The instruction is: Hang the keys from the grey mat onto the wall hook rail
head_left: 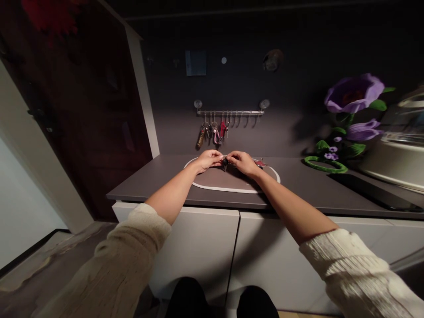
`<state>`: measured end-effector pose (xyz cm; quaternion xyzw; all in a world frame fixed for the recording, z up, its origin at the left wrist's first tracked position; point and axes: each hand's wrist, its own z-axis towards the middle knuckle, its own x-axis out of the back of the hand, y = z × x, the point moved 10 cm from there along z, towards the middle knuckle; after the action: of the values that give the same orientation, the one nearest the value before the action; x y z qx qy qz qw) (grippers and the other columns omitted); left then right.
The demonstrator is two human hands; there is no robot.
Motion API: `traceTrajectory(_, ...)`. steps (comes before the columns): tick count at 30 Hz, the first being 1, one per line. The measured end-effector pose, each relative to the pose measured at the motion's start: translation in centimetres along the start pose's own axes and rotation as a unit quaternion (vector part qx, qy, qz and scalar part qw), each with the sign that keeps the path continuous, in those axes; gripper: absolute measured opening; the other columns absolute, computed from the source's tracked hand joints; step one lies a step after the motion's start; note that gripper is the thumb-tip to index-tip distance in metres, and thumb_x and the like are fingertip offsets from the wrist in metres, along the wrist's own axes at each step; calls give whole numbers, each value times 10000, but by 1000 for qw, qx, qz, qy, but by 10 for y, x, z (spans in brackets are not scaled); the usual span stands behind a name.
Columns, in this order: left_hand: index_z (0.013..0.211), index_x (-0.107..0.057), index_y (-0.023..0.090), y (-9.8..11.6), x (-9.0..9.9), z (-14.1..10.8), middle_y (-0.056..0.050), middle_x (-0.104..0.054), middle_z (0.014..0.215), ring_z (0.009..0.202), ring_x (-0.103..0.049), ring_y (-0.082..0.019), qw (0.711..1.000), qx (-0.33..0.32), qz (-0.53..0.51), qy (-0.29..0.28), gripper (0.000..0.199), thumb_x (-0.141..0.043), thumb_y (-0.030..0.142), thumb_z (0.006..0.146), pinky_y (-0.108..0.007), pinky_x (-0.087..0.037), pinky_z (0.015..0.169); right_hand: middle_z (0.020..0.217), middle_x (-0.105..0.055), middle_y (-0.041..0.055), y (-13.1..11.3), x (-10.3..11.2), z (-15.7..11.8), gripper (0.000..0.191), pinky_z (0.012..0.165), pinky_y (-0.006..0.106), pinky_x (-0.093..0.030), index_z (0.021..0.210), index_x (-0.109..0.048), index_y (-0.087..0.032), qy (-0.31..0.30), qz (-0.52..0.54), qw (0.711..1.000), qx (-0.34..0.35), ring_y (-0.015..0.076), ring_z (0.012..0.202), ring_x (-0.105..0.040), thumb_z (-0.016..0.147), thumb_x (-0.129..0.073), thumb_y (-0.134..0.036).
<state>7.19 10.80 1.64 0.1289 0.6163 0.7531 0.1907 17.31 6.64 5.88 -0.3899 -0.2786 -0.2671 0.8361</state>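
Observation:
Over a brown oval mat with a white border (218, 189), both hands meet at a small bunch of keys (225, 163) with a dark piece hanging down. My left hand (209, 160) has its fingers closed in a pinch at the left side of the bunch. From the right, my right hand (243, 162) pinches it too, thumb and forefinger together. The fingers partly cover the keys and their ring. A small red item (260, 163) lies on the mat just beyond my right hand.
Several key sets (215, 134) hang from a hook rail (230, 113) on the dark wall ahead. Purple artificial flowers (356, 95), a flat black panel (374, 192) and a cream appliance (394, 154) stand or lie to the right. A dark door (99, 132) is at left.

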Motion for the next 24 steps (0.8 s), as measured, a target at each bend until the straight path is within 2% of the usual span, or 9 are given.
traceTrajectory(6,777,-545,109,-3,1,1,8,-589,673,642,-581,-52,1000,5,9,6,122,-627,179,722,-269,-484,768,747,-621,25,2,4,1,250,675,218,-388,810,-614,-136,15,10,1000,4,113,684,-518,782,-454,-326)
traceTrajectory(13,779,-551,110,-3,8,5,-3,-583,652,603,-553,-59,998,-14,53,42,208,-657,265,691,-202,-460,588,700,-604,9,23,5,6,236,641,210,-411,770,-577,-144,43,54,997,-26,101,643,-523,780,-452,-344)
traceTrajectory(19,737,-540,126,-1,8,6,14,-558,612,523,-494,-52,987,-44,138,71,149,-586,268,734,-184,-387,509,689,-596,6,41,9,9,201,630,217,-443,777,-541,-151,78,156,981,-85,91,601,-534,766,-471,-340)
traceTrajectory(24,691,-541,135,3,6,7,35,-510,541,498,-459,-71,959,-90,256,82,122,-529,244,745,-201,-366,521,638,-551,-12,45,16,11,140,589,205,-440,730,-513,-152,105,249,955,-124,73,543,-499,748,-487,-288)
